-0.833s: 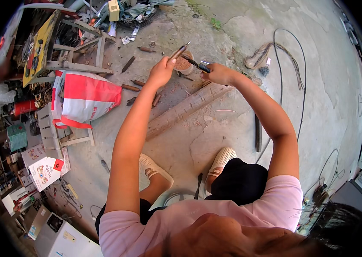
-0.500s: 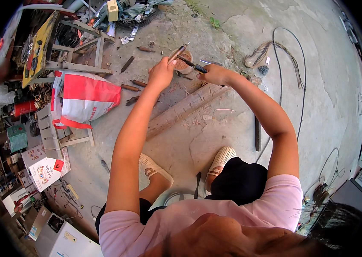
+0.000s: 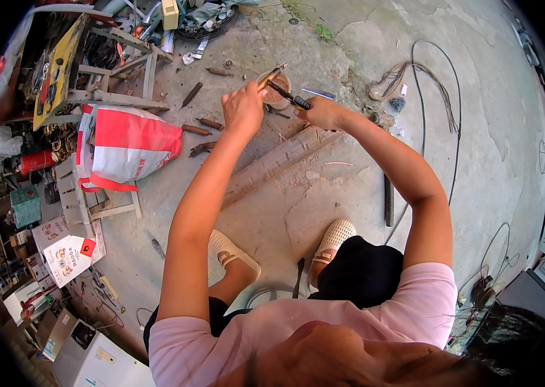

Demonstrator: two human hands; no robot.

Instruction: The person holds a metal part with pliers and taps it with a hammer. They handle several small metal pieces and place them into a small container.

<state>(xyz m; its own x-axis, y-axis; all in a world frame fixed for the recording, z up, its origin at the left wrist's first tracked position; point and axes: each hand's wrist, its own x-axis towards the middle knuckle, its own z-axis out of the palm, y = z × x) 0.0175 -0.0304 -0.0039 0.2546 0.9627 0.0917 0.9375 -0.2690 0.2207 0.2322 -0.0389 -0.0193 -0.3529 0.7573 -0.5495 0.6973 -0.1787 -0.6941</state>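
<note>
My left hand (image 3: 244, 111) is closed around a copper-brown rod (image 3: 272, 77) that ends in a thin metallic tip pointing up and right. In my right hand (image 3: 324, 113) is a slim tool with a black, yellowish-marked handle (image 3: 301, 102); its exact kind is unclear. The tool's dark end meets or crosses the rod beside my left fingers. Directly below both lies a round tub (image 3: 288, 82) holding reddish-brown bits. A long wooden beam (image 3: 282, 159) rests on the floor just nearer to me.
Several brown rods (image 3: 210, 124) lie left of the tub. A red-and-white bag (image 3: 134, 145) stands farther left, by a wooden frame (image 3: 150, 80). Right of the beam are a dark bar (image 3: 388, 201) and a looped black cable (image 3: 422, 116). Reddish crumbs dot the floor.
The rod has turned slightly in my left hand, and its surface looks more orange. My left fingers have shifted a little; the right hand and its tool have moved only slightly.
</note>
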